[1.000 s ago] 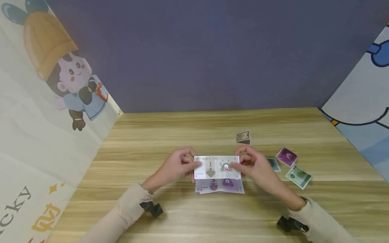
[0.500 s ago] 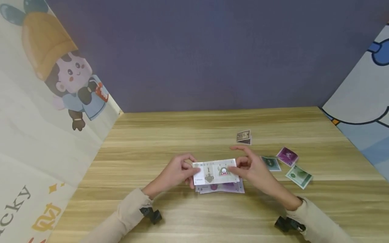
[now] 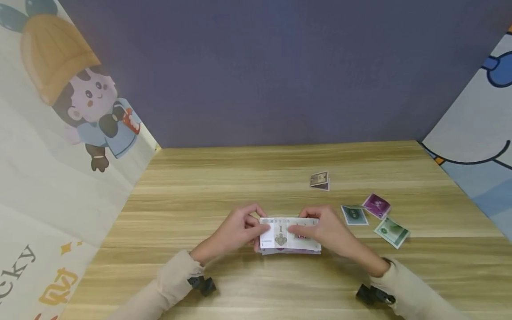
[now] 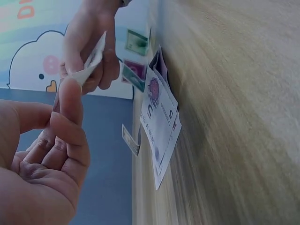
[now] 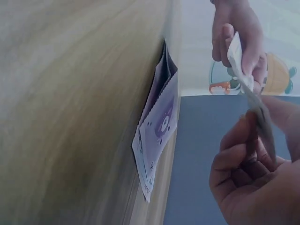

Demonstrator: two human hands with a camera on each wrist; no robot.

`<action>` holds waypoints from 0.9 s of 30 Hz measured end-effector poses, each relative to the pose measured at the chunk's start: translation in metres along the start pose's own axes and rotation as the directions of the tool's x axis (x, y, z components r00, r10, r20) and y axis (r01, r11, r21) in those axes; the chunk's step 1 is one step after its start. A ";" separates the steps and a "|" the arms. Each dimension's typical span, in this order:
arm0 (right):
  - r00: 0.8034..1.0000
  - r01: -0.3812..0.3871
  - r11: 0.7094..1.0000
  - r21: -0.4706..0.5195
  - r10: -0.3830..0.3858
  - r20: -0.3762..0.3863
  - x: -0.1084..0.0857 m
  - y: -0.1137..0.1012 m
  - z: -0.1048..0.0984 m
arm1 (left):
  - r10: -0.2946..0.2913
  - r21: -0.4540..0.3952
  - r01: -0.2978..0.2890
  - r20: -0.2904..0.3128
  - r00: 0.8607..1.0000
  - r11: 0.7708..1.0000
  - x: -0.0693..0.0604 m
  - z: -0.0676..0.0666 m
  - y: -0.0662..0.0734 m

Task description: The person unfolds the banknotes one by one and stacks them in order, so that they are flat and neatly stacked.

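Note:
Both hands hold a white play banknote [image 3: 281, 240] marked with a 1 above the table. My left hand [image 3: 234, 229] pinches its left end between thumb and fingers. With the thumb on the front near the middle, my right hand [image 3: 330, 232] grips the other side. Purple-printed banknotes [image 4: 158, 119] marked 5 lie creased on the table below; in the head view the held note hides most of them. In the right wrist view those purple notes [image 5: 159, 126] stand apart from the held note [image 5: 255, 105].
To the right lie a dark green folded note [image 3: 354, 216], a magenta note [image 3: 377, 206] and a light green note [image 3: 392, 232]. A small brown folded note [image 3: 320, 179] is farther back. A dark panel [image 3: 280, 75] rises behind the wooden table [image 3: 216, 178].
The held note has come down and now covers more of the purple notes. My right hand has slid inward along it, its thumb nearer the middle, baring more of the dark green note.

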State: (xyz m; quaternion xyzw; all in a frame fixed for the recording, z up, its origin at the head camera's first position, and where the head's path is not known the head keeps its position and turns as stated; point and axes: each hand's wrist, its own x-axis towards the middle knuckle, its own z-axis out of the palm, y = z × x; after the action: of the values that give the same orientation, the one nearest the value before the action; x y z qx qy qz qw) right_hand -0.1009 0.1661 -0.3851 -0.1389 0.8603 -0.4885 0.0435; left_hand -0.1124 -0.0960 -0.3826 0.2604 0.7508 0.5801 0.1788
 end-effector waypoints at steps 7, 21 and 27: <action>0.999 0.050 0.997 -0.065 -0.050 -0.005 0.003 0.001 0.008 | -0.013 0.015 0.013 0.003 1.000 1.000 0.002 0.001 -0.003; 0.992 0.081 0.993 -0.090 -0.072 0.107 0.009 0.017 -0.008 | -0.112 0.065 0.112 -0.001 0.994 0.992 0.007 -0.005 -0.015; 0.991 0.098 0.978 -0.183 -0.079 0.108 0.010 0.023 -0.009 | -0.150 0.125 0.142 0.060 0.987 0.982 0.016 -0.002 -0.022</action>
State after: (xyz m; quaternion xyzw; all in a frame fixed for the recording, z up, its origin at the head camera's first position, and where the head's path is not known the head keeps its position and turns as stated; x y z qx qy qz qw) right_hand -0.1168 0.1821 -0.3994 -0.2051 0.8922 -0.3991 0.0515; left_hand -0.1304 -0.0925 -0.4032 0.2346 0.7949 0.5099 0.2306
